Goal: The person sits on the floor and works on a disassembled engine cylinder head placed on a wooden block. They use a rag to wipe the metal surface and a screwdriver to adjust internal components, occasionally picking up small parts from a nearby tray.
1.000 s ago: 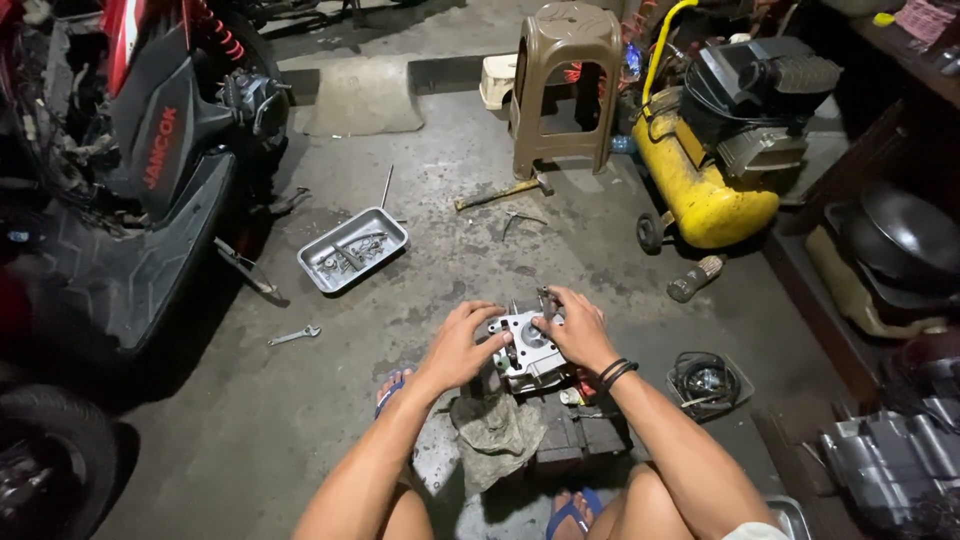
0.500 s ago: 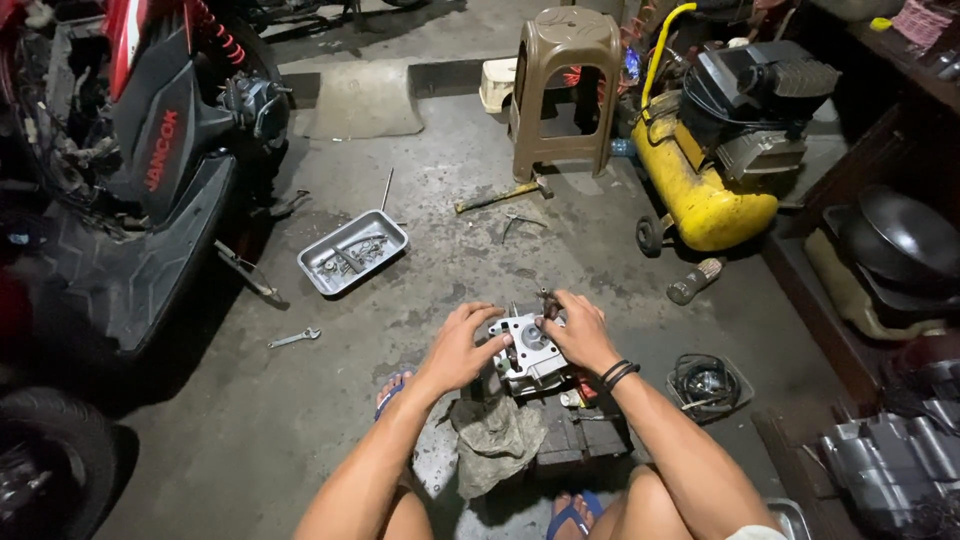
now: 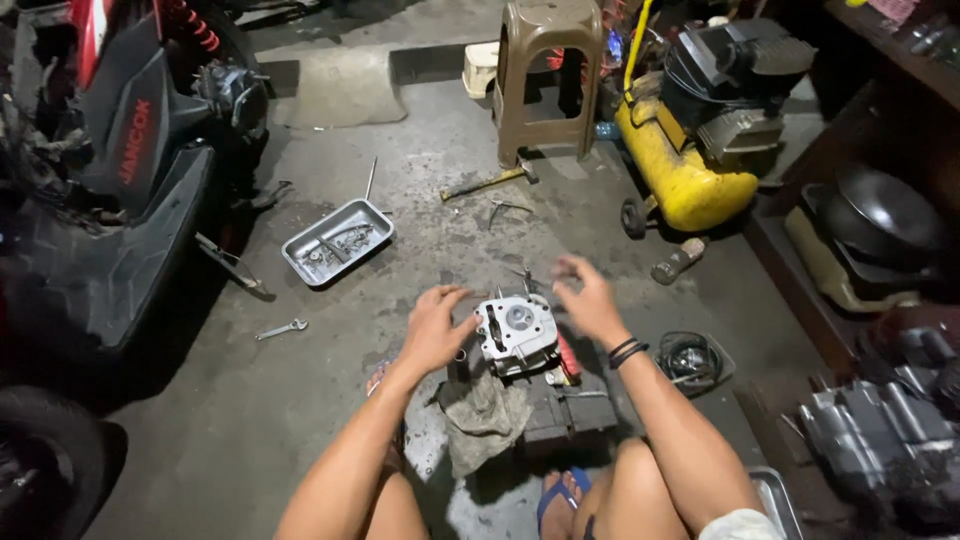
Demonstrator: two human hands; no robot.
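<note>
Head view is looking down at a person sitting low over an oil-stained concrete floor, bare knees at the bottom edge. A silver metal engine part, blocky and with a round port on its top face, is resting on a dark block between the knees, with a grey rag lying bunched just beside it on the left.

The left hand is lying open against the left side of the engine part, fingers spread and pointing toward it, touching or very nearly touching its edge. The right hand is hovering open just beside the part's upper right corner, fingers loosely spread and blurred, gripping nothing; dark bands are circling its wrist.

Farther out on the floor, a shallow metal tray holding small parts is sitting to the left, with a small wrench lying nearer the person. A hammer is lying in front of a brown plastic stool. A yellow air compressor is standing to the right of the stool, and a coil of dark cable is lying near the right forearm. A red and black scooter is filling the left edge.
</note>
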